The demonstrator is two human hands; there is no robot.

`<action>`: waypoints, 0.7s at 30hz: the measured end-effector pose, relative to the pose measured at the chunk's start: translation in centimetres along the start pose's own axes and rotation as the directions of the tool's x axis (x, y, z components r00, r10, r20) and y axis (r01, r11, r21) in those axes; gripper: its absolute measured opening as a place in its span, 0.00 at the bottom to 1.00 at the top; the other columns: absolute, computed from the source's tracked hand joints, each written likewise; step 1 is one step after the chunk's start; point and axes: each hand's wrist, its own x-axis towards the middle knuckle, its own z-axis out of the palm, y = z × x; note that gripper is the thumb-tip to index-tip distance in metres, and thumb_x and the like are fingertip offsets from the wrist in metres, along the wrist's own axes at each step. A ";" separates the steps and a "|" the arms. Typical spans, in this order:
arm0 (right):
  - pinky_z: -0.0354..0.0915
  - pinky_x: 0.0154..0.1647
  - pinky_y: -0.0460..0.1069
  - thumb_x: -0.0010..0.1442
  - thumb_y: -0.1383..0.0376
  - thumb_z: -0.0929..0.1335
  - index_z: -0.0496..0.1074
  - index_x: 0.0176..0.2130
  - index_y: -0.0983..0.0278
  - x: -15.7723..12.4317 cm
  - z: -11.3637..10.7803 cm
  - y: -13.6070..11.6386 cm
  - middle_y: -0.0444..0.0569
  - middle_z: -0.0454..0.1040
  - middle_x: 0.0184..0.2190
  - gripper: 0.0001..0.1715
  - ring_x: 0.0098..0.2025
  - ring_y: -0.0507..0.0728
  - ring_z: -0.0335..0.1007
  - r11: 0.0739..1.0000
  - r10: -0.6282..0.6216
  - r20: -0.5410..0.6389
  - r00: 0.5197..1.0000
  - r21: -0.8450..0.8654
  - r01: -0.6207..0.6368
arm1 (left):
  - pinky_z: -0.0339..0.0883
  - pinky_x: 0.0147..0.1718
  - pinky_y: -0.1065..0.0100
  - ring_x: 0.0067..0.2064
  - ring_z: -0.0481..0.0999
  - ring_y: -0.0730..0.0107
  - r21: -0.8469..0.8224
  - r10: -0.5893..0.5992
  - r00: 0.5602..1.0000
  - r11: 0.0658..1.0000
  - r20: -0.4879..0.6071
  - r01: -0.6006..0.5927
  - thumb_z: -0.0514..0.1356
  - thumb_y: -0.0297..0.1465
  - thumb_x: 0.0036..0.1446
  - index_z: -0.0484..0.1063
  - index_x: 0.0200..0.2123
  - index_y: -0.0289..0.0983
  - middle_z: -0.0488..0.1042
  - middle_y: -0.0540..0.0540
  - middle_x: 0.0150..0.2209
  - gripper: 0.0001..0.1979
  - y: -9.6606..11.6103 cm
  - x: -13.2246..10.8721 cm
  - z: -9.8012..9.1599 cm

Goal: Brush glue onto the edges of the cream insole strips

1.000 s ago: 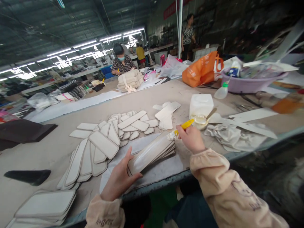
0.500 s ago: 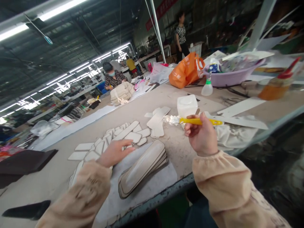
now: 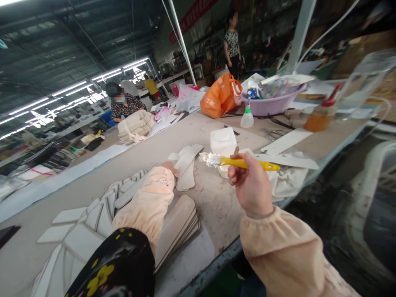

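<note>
Hands apart: the right hand [image 3: 253, 185] grasps a yellow-handled brush [image 3: 247, 162], the left hand [image 3: 169, 167] reaches the pale strips [image 3: 186, 167]
The left hand has gone from the stack of dark-edged pieces [image 3: 181, 220] to the strips at its 12 o'clock, whether gripping one I cannot tell, and the brush, bristles thick with white paste, has lifted off the top piece, so coating seems paused; the stack sits on a white sheet [image 3: 202, 243] near the worktop [image 3: 216, 202] edge at its 5 o'clock, with bare room at 2 o'clock and a white plastic container [image 3: 223, 141] beyond at 1 o'clock
</note>
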 end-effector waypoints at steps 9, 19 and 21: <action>0.61 0.19 0.43 0.61 0.51 0.65 0.70 0.38 0.62 -0.5 0.4 0.6 0.42 0.72 0.22 0.17 0.21 0.49 0.65 0.963 -0.199 0.011 0.980 -0.183 0.197 | 0.69 0.41 0.66 0.43 0.77 0.62 -0.359 -0.192 0.971 0.924 -0.143 0.130 0.62 0.36 0.55 0.74 0.42 0.35 0.78 0.43 0.41 0.14 -1.0 -4.7 -4.5; 0.65 0.53 0.57 0.60 0.58 0.68 0.68 0.48 0.59 -1.7 1.3 3.7 0.51 0.74 0.47 0.16 0.51 0.59 0.71 0.704 -0.344 0.352 0.870 -0.516 0.487 | 0.60 0.25 0.74 0.26 0.66 0.75 -0.860 -0.224 0.959 0.509 -0.173 -0.037 0.67 0.43 0.45 0.75 0.28 0.37 0.70 0.52 0.23 0.15 -5.9 -26.3 -6.1; 0.69 0.48 0.56 0.58 0.57 0.70 0.67 0.47 0.60 -2.2 1.8 4.8 0.50 0.74 0.44 0.18 0.47 0.58 0.73 0.772 -0.226 0.366 0.903 -0.499 0.395 | 0.60 0.25 0.75 0.26 0.65 0.75 -0.893 -0.266 0.952 0.449 -0.152 -0.017 0.66 0.42 0.47 0.75 0.27 0.37 0.69 0.52 0.23 0.14 -5.8 -28.6 -4.5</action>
